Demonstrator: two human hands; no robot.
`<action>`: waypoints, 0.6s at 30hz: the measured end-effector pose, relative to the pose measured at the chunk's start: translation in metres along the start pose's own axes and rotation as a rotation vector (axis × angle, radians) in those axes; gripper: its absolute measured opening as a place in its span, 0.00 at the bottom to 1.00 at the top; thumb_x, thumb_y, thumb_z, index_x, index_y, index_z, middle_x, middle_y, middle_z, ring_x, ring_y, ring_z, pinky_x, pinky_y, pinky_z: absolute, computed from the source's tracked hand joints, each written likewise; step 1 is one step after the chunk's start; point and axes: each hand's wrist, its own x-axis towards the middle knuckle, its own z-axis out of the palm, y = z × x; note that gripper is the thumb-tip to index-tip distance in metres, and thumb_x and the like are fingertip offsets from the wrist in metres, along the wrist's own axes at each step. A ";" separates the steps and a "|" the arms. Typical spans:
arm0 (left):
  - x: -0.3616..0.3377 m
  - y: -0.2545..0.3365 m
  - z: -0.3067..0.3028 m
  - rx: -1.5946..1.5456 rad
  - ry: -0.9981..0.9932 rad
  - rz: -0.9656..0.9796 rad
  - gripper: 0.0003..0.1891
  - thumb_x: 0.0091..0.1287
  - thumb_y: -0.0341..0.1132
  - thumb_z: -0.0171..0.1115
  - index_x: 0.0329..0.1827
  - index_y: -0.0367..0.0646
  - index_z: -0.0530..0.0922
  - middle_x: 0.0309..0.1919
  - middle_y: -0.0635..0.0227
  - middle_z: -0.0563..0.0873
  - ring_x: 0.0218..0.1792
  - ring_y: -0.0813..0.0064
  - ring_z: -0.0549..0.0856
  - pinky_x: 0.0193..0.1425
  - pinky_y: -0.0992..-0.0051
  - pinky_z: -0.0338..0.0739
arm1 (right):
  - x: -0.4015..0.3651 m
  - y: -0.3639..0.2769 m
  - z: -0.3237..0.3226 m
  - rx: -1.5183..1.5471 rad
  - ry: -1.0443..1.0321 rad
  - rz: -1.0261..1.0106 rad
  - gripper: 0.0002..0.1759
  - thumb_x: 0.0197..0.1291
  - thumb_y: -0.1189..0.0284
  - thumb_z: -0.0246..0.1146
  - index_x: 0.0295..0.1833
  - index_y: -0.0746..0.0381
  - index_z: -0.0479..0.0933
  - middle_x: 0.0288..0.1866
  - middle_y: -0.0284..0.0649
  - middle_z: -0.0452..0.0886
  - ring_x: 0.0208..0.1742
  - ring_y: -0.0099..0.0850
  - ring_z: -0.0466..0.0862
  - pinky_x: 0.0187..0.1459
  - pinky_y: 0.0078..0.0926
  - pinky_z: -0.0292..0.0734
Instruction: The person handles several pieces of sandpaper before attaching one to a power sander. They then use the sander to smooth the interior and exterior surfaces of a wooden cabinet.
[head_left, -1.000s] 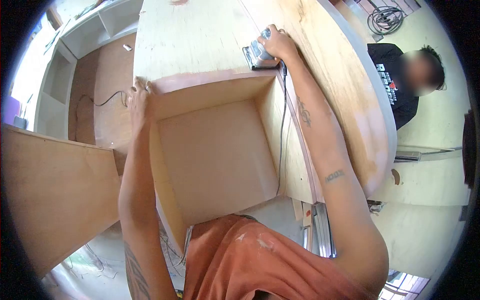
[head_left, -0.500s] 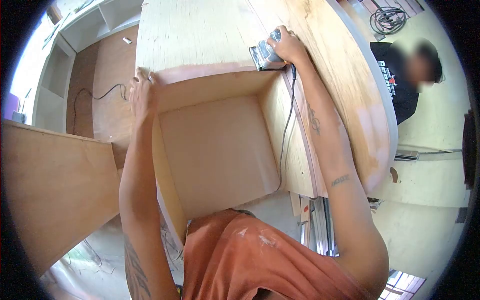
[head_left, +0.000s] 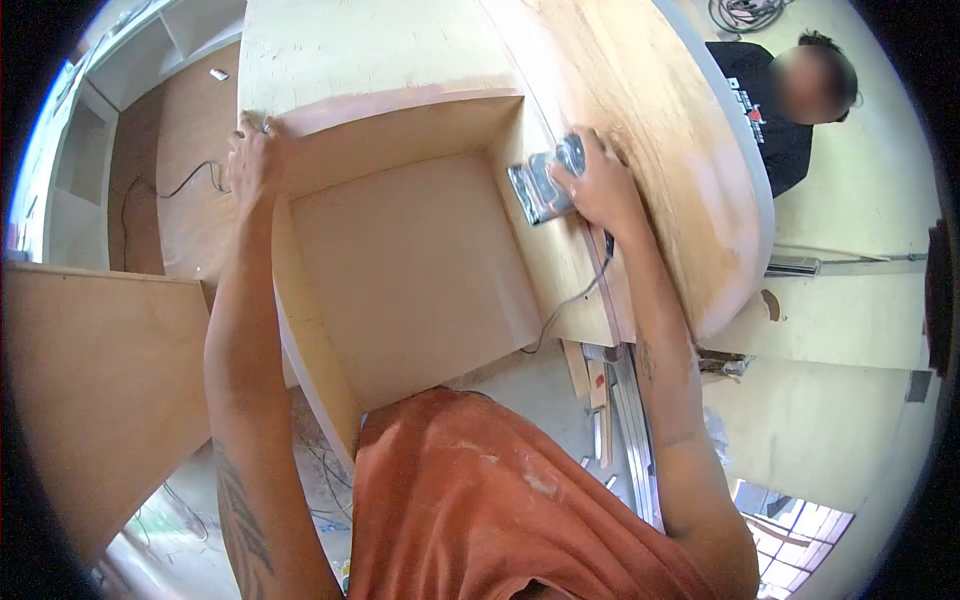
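My right hand (head_left: 606, 190) is closed around a grey-blue electric sander (head_left: 540, 188), whose body is tilted over the right edge of an open wooden compartment (head_left: 410, 270). A black cord (head_left: 572, 302) hangs from the sander's rear into that compartment. My left hand (head_left: 254, 160) has its fingers curled over the far left corner of the compartment, where its side panel (head_left: 312, 355) meets the pale wooden top (head_left: 360, 55). A pinkish filler band (head_left: 390, 101) runs along the compartment's far edge.
A curved wooden panel (head_left: 650, 120) with a grey rim lies at the right. Beyond it is a person in a black shirt (head_left: 765, 110). White shelving (head_left: 85, 160) and a brown panel (head_left: 110, 390) stand at the left. Metal strips (head_left: 632, 430) lie below right.
My right hand has drawn the sander from the compartment's far right corner towards me, along its right edge. The left hand keeps its place on the corner, while the view has shifted slightly.
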 end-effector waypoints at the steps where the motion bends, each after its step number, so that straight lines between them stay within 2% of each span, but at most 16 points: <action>1: 0.000 0.000 -0.002 0.004 -0.012 -0.009 0.32 0.75 0.53 0.43 0.74 0.40 0.61 0.61 0.42 0.74 0.57 0.42 0.79 0.60 0.53 0.74 | -0.014 0.008 -0.002 0.025 0.007 -0.017 0.33 0.60 0.56 0.65 0.67 0.57 0.65 0.59 0.58 0.74 0.54 0.59 0.81 0.57 0.51 0.76; 5: -0.001 0.002 -0.005 -0.001 -0.045 -0.021 0.32 0.75 0.52 0.43 0.75 0.39 0.60 0.62 0.42 0.74 0.57 0.42 0.79 0.61 0.53 0.74 | -0.054 0.026 -0.006 0.021 -0.017 0.020 0.33 0.59 0.56 0.65 0.66 0.56 0.65 0.59 0.57 0.74 0.52 0.60 0.80 0.54 0.53 0.76; 9: -0.005 0.004 -0.009 0.024 -0.052 -0.029 0.32 0.75 0.52 0.43 0.75 0.39 0.60 0.61 0.42 0.74 0.57 0.42 0.79 0.61 0.54 0.74 | -0.051 0.021 -0.004 0.017 0.013 -0.027 0.32 0.60 0.55 0.65 0.65 0.56 0.66 0.59 0.57 0.75 0.53 0.59 0.80 0.54 0.53 0.76; 14: -0.004 0.002 -0.001 0.032 0.005 0.003 0.32 0.75 0.52 0.43 0.74 0.38 0.61 0.60 0.40 0.74 0.57 0.41 0.80 0.60 0.53 0.75 | 0.021 0.018 0.006 0.041 0.080 -0.067 0.33 0.60 0.52 0.64 0.66 0.54 0.65 0.60 0.57 0.75 0.56 0.58 0.80 0.56 0.52 0.76; 18: -0.003 0.006 -0.005 0.033 -0.034 -0.004 0.32 0.76 0.51 0.42 0.74 0.37 0.61 0.59 0.39 0.75 0.56 0.41 0.80 0.60 0.53 0.75 | 0.082 0.000 0.015 -0.030 0.130 -0.097 0.34 0.59 0.49 0.64 0.66 0.53 0.67 0.59 0.59 0.76 0.57 0.59 0.80 0.59 0.50 0.75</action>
